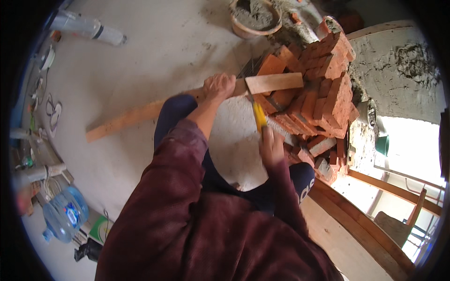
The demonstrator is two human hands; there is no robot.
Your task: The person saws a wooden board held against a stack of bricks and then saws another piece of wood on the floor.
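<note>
Grey floor (140, 61) underneath, building stuff round its edges. Plank (126, 119) slants across mid-floor, one end toward the floor's left edge, the other toward the brick pile (323, 89); left knee (177, 110) hides a bit of it. Left hand (219, 85) clamped on the plank, near the blade. Right hand (272, 143) wrapped round the yellow handle of what looks like a saw (259, 114), thin blade up against the wood. Paler wood (276, 83) past the blade reaches over the left edge of the brick pile; can't tell if it's one piece with the plank, or if it touches the bricks

Risks, my read: blade could jump into the left hand, cause being a grip that near and no clamp in sight. Blade could bind or bend if the paler end sags or gets levered. Loose bricks could slide if that end knocks them, pile looks uneven

Further out: mortar bucket (246, 32) at the floor's far edge, behind the brick pile; clear tube (84, 27) by the far left corner; slippers (57, 112) along the left edge; water jug (65, 214) toward the near left corner, well apart from both hands
</note>
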